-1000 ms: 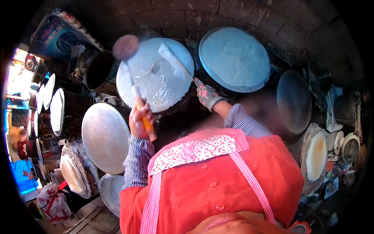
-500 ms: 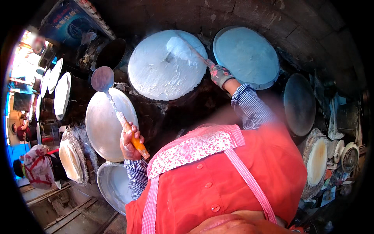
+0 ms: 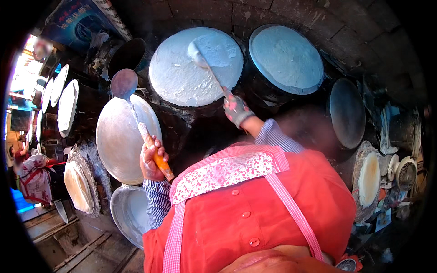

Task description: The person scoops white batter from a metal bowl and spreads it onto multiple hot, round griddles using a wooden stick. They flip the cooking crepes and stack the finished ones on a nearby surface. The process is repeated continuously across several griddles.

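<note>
My left hand is wrapped round the orange handle of a ladle, whose round bowl points away above a bare pale griddle. In a grey patterned glove, my right hand grips the thin shaft of a spreader. The spreader's head, coated in white, rests on a layer of white batter that covers the round griddle ahead of me. At the upper right of this layer is a smoother, bluish patch. To the right, another griddle carries a pale round sheet.
A bowl of white batter stands at my near left, beside stacked flatbreads. On the right are a dark griddle, another flatbread stack and a small fan. Another person is at the far left.
My right hand has moved left, drawing the spreader's head leftward and a little nearer across the batter. The left hand keeps hold of the ladle, nearly still.
</note>
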